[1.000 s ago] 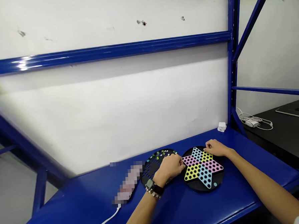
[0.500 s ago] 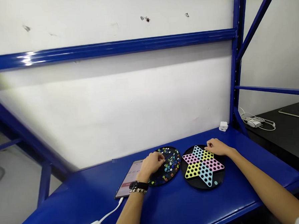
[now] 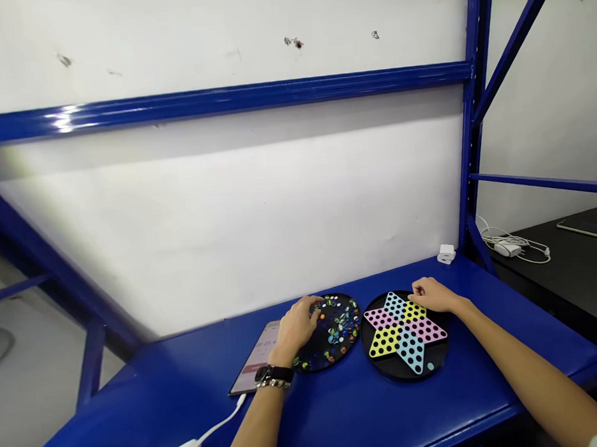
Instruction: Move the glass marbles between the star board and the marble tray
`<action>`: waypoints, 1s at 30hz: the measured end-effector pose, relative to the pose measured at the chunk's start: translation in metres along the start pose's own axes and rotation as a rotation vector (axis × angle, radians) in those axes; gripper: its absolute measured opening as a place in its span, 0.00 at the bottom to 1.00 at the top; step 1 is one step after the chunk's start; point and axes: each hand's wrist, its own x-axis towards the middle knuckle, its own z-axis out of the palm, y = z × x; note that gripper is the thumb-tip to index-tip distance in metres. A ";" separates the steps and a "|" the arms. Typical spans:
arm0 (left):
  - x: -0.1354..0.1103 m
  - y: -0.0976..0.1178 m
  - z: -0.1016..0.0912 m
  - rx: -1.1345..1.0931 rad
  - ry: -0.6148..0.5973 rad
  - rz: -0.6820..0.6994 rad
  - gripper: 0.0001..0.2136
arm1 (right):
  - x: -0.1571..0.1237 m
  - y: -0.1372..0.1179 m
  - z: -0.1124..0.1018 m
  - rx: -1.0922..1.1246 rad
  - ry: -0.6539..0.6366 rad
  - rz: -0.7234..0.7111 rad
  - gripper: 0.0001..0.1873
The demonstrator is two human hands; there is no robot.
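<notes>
A round black tray (image 3: 312, 353) holds many glass marbles (image 3: 337, 335) in mixed colours, most of them bunched along its right side. Over the tray's far left part reaches my left hand (image 3: 297, 325), its thumb and forefinger apart and nothing visible between them. To the right lies a Chinese checkers board (image 3: 404, 331), a star in pink, yellow and blue with black holes on a round black base. My right hand (image 3: 431, 293) rests at the board's far right edge by a yellow point, fingers curled in. Whatever those fingers pinch, if anything, is hidden.
Left of the marble tray lies a tablet (image 3: 258, 356) with a white cable (image 3: 219, 426) plugged in. A white charger (image 3: 446, 254) stands at the back right of the blue table (image 3: 338, 415). Blue metal posts (image 3: 468, 154) rise behind. Cables (image 3: 517, 244) lie on a black table further right.
My left hand has shifted slightly left and away from me, its thumb and forefinger spreading apart; more marbles show beside it. My right hand stays at the board's edge.
</notes>
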 end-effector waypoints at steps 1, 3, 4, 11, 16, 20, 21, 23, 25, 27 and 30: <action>-0.002 0.004 -0.001 -0.026 0.048 0.013 0.15 | 0.000 -0.001 0.000 -0.002 0.014 -0.001 0.16; -0.006 0.016 0.000 -0.081 0.107 0.074 0.15 | -0.001 -0.003 0.001 -0.014 0.059 -0.013 0.13; -0.009 0.024 0.003 -0.105 0.108 0.131 0.15 | -0.002 -0.004 0.002 -0.020 0.082 -0.026 0.12; -0.031 0.071 0.046 -0.089 -0.213 0.493 0.28 | -0.004 -0.005 0.007 -0.088 -0.140 0.017 0.38; -0.035 0.075 0.052 -0.034 -0.245 0.485 0.31 | -0.003 -0.005 0.008 -0.114 -0.210 0.039 0.41; -0.034 0.073 0.052 -0.048 -0.231 0.486 0.31 | -0.002 -0.003 0.009 -0.118 -0.203 0.034 0.41; -0.035 0.073 0.053 -0.052 -0.229 0.484 0.31 | -0.001 -0.002 0.009 -0.116 -0.202 0.033 0.41; -0.035 0.073 0.054 -0.056 -0.220 0.480 0.31 | -0.001 -0.002 0.010 -0.113 -0.200 0.033 0.42; -0.036 0.075 0.053 -0.059 -0.213 0.478 0.31 | -0.001 -0.003 0.011 -0.115 -0.191 0.036 0.41; -0.035 0.075 0.050 -0.061 -0.199 0.469 0.30 | -0.001 -0.004 0.011 -0.114 -0.178 0.041 0.40; -0.029 0.071 0.039 -0.070 -0.097 0.433 0.24 | -0.002 -0.006 0.010 -0.098 -0.162 0.041 0.39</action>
